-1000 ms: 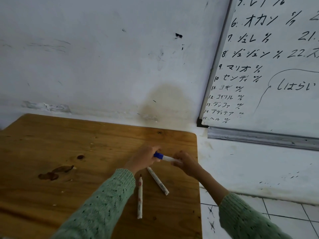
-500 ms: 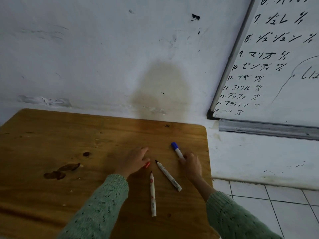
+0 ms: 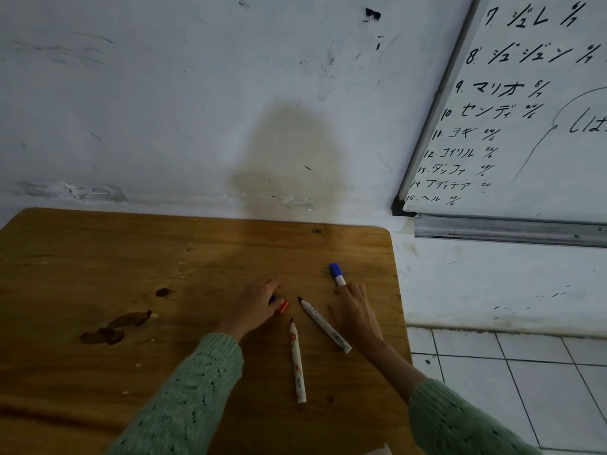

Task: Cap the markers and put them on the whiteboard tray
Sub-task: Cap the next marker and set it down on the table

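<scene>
A marker with a blue cap (image 3: 336,273) lies on the wooden table (image 3: 131,264); its lower barrel is hidden under my right hand (image 3: 356,311), which lies over it with fingers spread. Two uncapped white markers lie between my hands: one with a black tip (image 3: 323,325), slanted, and one with red print (image 3: 297,359), nearly straight towards me. My left hand (image 3: 254,305) rests knuckles up, fingers curled, with a red cap (image 3: 283,307) sticking out at the thumb and a bit of a dark blue cap (image 3: 272,299) beside it. The metal whiteboard tray (image 3: 509,232) is up to the right.
The whiteboard (image 3: 532,126), covered in black writing, hangs above the tray. The table stands against a stained white wall (image 3: 289,152); its right edge runs just past my right hand. Dark stains (image 3: 115,326) mark the table's left part. Tiled floor (image 3: 525,372) lies to the right.
Both hands held the blue-capped marker together a second ago. My right hand has since lowered it onto the table, and my left hand has moved down left onto the caps.
</scene>
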